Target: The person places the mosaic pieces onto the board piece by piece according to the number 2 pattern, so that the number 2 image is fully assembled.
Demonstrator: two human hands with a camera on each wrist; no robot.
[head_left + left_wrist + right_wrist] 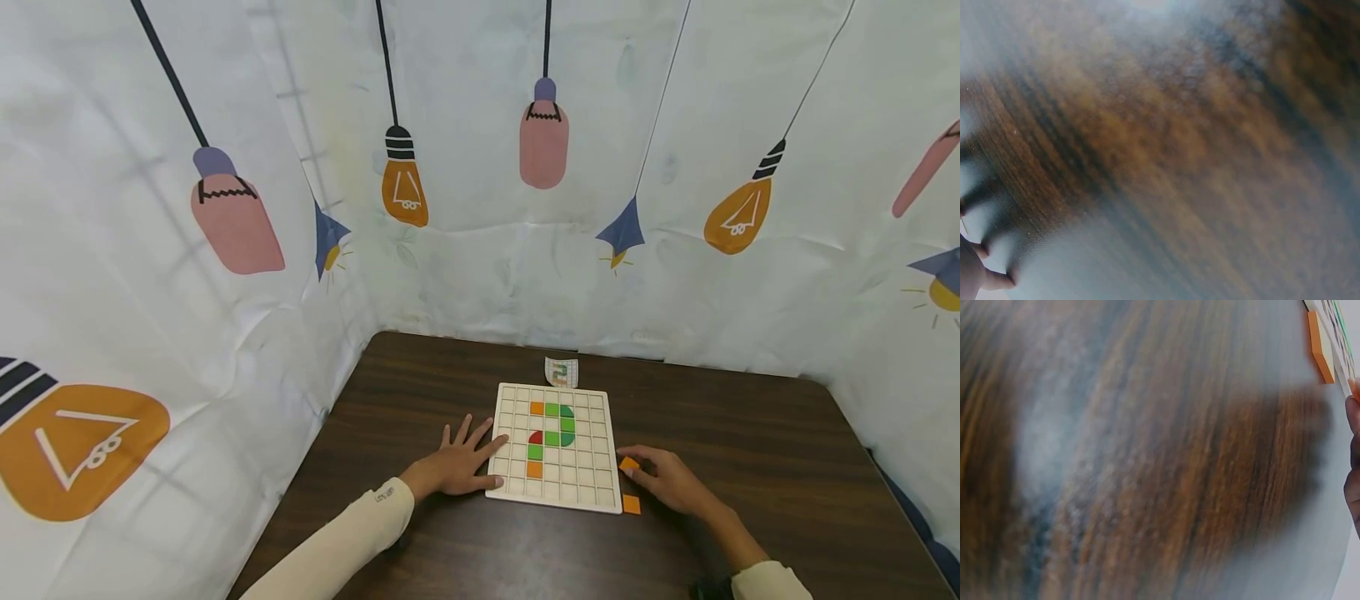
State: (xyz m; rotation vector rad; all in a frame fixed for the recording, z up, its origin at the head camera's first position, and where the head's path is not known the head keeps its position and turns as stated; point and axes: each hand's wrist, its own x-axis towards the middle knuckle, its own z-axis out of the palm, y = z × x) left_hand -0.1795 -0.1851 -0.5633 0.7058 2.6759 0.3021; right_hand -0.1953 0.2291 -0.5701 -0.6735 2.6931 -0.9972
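A pale gridded board (pixel 588 479) lies on the dark table, bearing orange, green and red tiles laid in a shape like a 2. With its fingers spread, my left hand (pixel 453 467) rests over the board's left edge; its fingertips show at the lower left corner of the left wrist view. Beside the right edge, my right hand (pixel 667 479) pinches an orange square tile (pixel 628 463) between thumb and fingers. A second orange square tile (pixel 632 504) lies on the table just below that hand, next to the board's near right corner, also visible in the right wrist view.
A small printed pattern card (pixel 561 372) lies behind the board's far edge. Brown wood-grain table (pixel 420 367) surrounds the board. White cloth (pixel 465 283) with printed lamps hangs along the table's back and left sides.
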